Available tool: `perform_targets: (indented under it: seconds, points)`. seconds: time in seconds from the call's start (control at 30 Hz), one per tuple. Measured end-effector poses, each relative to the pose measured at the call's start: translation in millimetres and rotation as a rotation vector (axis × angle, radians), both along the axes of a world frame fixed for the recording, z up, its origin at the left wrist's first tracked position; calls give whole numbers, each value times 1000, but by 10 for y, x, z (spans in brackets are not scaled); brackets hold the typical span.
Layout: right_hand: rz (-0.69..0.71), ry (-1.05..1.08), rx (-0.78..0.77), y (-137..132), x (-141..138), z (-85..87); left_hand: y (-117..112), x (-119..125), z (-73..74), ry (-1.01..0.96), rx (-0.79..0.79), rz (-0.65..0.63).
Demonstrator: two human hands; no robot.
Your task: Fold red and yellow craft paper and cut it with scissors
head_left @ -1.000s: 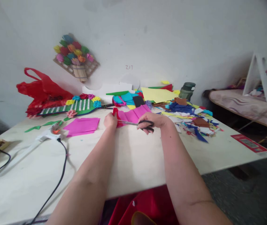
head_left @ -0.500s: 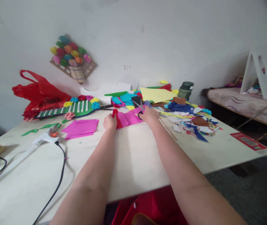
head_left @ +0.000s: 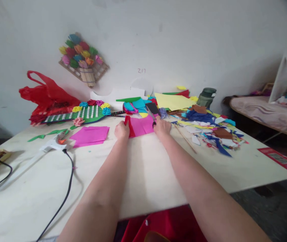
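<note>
- The left hand (head_left: 122,130) has its fingers closed on a red piece (head_left: 129,127); this is at the left edge of the pink sheet (head_left: 142,125);
- the pink sheet lies between the fingers of both hands;
- the right hand (head_left: 163,127) grips the scissors (head_left: 151,115); the blades point forward;
- beyond its fingers lies a dark phone (head_left: 153,107).
</note>
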State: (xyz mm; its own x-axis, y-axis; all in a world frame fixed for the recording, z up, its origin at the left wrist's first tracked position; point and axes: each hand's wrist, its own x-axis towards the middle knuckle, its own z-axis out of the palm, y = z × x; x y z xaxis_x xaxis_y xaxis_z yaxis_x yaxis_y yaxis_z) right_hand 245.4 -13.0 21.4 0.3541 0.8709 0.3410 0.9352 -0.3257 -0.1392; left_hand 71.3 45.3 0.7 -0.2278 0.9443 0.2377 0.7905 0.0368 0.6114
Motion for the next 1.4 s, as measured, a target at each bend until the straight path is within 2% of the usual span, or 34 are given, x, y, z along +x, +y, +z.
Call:
perform_targets:
  seconds: [0.2,0.47,0.57,0.77,0.97,1.1,1.27,1.4]
  points:
    - [72,-62,178,116,-72,102,6,-32,31,-110,28,65]
    - [143,-89,254,386,-127,173,146,-104,78,-225,-16,106]
    - [158,-84,231,486,-99,217,206,-110,83,-238,-1,120]
    - [104,-8,13,585,-26,157,281,-73,31,-180,-10,140]
    - [121,-2,105,503,-92,164,272,-63,23,-109,-19,122]
    - [246,256,38,465,-175,224,268,-90,18,-144,17,81]
    - [565,888,-312,360,-196,205,292,-121,-8,-198,53,47]
    - [677,1071,-500,244,-95,151,308,-127,-17,-222,51,47]
